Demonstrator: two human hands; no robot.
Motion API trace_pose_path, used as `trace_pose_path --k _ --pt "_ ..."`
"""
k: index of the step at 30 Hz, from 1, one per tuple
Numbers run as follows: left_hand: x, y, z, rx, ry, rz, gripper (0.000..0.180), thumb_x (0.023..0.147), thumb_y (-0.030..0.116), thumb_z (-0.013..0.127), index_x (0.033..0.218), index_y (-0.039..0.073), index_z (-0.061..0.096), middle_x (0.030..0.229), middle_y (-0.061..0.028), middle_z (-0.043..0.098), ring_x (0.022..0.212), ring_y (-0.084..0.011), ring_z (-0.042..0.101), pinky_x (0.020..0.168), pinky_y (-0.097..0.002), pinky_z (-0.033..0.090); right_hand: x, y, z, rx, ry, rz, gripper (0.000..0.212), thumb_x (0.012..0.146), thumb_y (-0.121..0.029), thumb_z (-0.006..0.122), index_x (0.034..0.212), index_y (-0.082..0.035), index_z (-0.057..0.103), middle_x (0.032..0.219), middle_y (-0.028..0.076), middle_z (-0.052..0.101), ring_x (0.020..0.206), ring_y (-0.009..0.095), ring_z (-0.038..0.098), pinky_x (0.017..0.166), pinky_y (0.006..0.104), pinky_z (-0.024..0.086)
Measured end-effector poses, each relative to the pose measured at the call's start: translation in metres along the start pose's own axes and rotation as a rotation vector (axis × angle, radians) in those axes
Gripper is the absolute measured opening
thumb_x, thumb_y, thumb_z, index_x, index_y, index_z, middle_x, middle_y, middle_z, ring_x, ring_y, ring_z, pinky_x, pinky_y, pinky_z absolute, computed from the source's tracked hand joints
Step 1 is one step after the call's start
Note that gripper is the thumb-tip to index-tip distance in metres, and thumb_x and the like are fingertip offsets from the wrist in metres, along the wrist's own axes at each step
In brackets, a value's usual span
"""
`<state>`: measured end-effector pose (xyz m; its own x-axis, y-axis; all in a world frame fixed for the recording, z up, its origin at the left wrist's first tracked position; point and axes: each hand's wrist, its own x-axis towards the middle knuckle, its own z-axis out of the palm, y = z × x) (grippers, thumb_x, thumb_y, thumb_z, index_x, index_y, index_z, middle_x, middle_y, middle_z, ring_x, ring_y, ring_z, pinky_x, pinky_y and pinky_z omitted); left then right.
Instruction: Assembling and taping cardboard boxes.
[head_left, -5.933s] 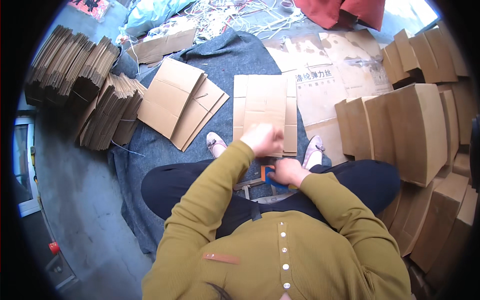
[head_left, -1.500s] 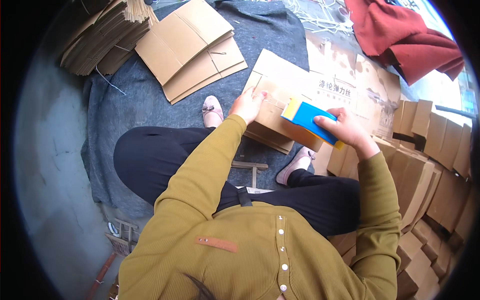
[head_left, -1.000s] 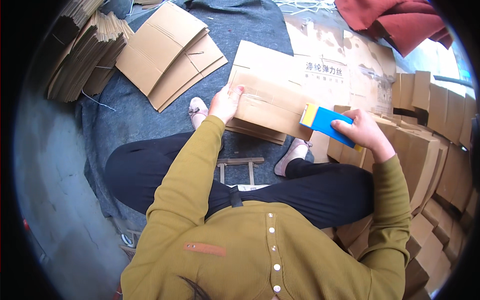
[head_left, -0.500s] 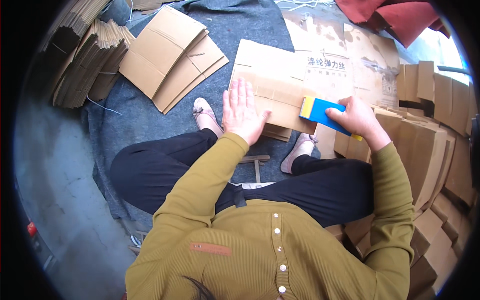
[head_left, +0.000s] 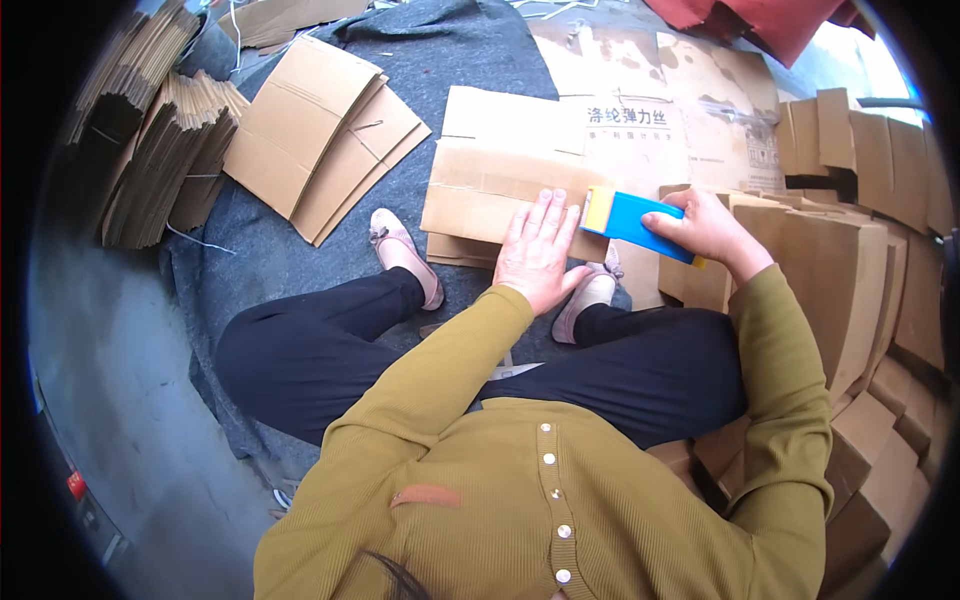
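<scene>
Down on a grey concrete floor (head_left: 190, 480), scuffed and bare along the left side, with a blue-grey blanket (head_left: 460, 55) spread wide over the middle, creased at its far edge. To the right of the blanket, onto a flattened cardboard sheet (head_left: 715, 165), brown-stained and printed in dark characters. Just beyond the pale pink shoes (head_left: 395, 232), at a brown carton (head_left: 490, 185) lying level near the boundary between blanket and sheet, with a pale flap on its far side and more flat cardboard (head_left: 460, 248) showing underneath. On the carton's near right part, with the left hand (head_left: 540, 258) laid palm down, its fingers (head_left: 545, 212) straight and slightly apart. At the carton's right end, with the right hand (head_left: 700, 230) wrapped firmly around a blue-and-yellow tape dispenser (head_left: 630, 220), yellow head at the cardboard edge; too close to tell whether touching. Farther left on the blanket, past two tilted, overlapping bundles of flattened boxes (head_left: 305, 130), to tall, tight stacks of folded cardboard (head_left: 175, 150) by the rim of view. Along the right, past rows of boxes (head_left: 835, 270) crowded close and piled down toward the lower corner. At the top, up to red cloth (head_left: 760, 28) in heavy folds, near brighter floor, and a few white straps (head_left: 555, 8) cut off by the frame. At lower left, down to a small red object (head_left: 76, 486), too blurred to name.
</scene>
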<state>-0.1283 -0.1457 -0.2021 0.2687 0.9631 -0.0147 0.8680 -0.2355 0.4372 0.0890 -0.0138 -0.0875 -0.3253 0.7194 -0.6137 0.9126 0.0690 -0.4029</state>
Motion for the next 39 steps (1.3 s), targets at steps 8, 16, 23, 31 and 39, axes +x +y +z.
trace_pose_path --k 8,16,23,31,39 --pt "0.002 0.001 0.006 0.033 -0.021 -0.003 0.089 0.082 0.054 0.068 0.149 0.005 0.037 0.158 -0.0213 0.025 0.149 -0.0344 0.019 0.118 -0.0503 0.016 -0.042 0.076 -0.028 0.162 0.000 0.149 0.054 0.075 -0.043 0.070 0.099 0.005 0.072 0.079 0.015 0.070 0.074 0.018 0.067 0.071 0.0326 0.054" --pt "0.002 0.002 0.010 0.061 -0.007 0.043 0.090 0.077 0.046 0.075 0.148 0.005 0.038 0.157 -0.0241 0.027 0.147 -0.0369 0.022 0.118 -0.0521 0.017 0.006 0.057 0.003 -0.227 0.014 0.085 0.053 0.076 -0.049 0.064 0.085 0.003 0.072 0.083 0.023 0.070 0.077 0.036 0.069 0.076 0.0427 0.055" --pt "0.004 0.005 0.008 0.098 -0.043 -0.006 0.090 0.076 0.044 0.075 0.148 0.007 0.038 0.157 -0.0243 0.024 0.148 -0.0385 0.017 0.117 -0.0553 0.016 0.038 0.013 0.090 -0.326 0.234 -0.003 0.039 0.082 -0.038 0.058 0.086 -0.001 0.070 0.081 0.022 0.069 0.077 0.038 0.069 0.073 0.0471 0.055" --pt "0.005 0.010 0.006 0.181 -0.063 0.014 0.089 0.074 0.048 0.074 0.149 0.016 0.039 0.161 -0.0074 0.024 0.148 -0.0398 0.014 0.112 -0.0685 0.015 0.085 0.045 0.157 -0.517 0.284 -0.178 0.018 0.083 -0.022 0.059 0.090 -0.011 0.071 0.080 0.011 0.072 0.074 0.027 0.071 0.063 0.0409 0.054" --pt "0.013 0.025 -0.002 0.260 -0.144 0.049 0.083 0.078 0.039 0.069 0.151 0.020 0.035 0.161 -0.0060 0.021 0.149 -0.0359 0.013 0.105 -0.0777 0.016 0.079 0.046 0.130 -0.399 0.020 0.337 0.026 0.089 -0.025 0.059 0.101 -0.008 0.075 0.105 0.015 0.072 0.098 0.028 0.071 0.084 0.0400 0.056"
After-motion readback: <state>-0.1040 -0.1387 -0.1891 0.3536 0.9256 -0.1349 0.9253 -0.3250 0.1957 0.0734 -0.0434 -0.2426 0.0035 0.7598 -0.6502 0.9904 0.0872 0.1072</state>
